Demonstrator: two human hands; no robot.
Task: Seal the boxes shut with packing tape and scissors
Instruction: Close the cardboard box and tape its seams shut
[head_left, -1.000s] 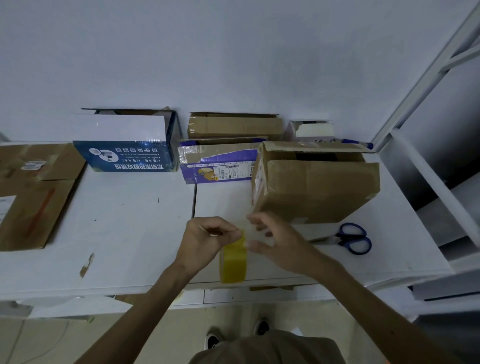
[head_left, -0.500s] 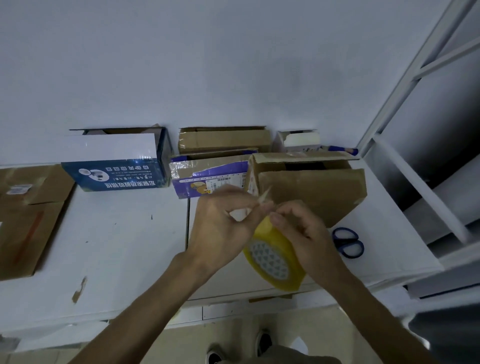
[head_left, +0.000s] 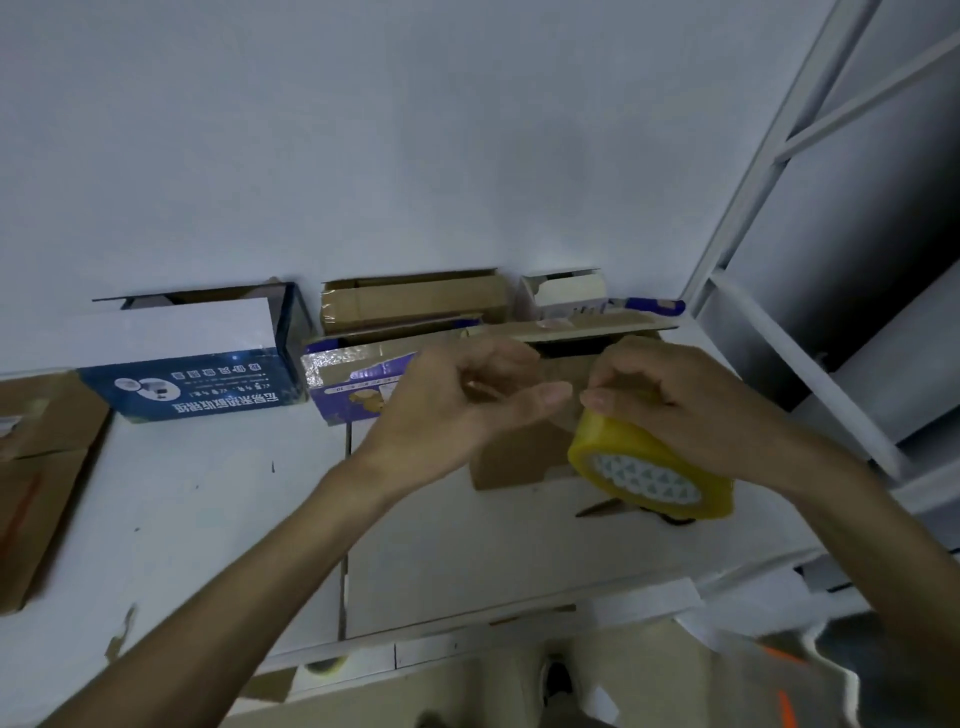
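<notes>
My right hand (head_left: 680, 410) grips a roll of yellow packing tape (head_left: 649, 470) from above, held tilted over the white table (head_left: 208, 519). My left hand (head_left: 462, 405) is just left of it, fingers curled and pinched on the tape's free end; the clear strip between the hands is barely visible. Behind both hands stands a brown cardboard box (head_left: 519, 460) with its top flap (head_left: 587, 328) not lying flat. The scissors (head_left: 600, 509) lie on the table under the roll, with only a blade tip and a bit of dark handle showing.
Along the wall stand a blue and white box (head_left: 197, 364), a purple taped box (head_left: 353, 382), a brown box (head_left: 415, 301) and a small white box (head_left: 566, 291). Flattened cardboard (head_left: 36, 467) lies at the left. A white shelf frame (head_left: 779, 208) rises on the right.
Both hands have risen with the roll in front of the brown box. The roll moved right in my right hand, and my left hand drew away from it to the left.
</notes>
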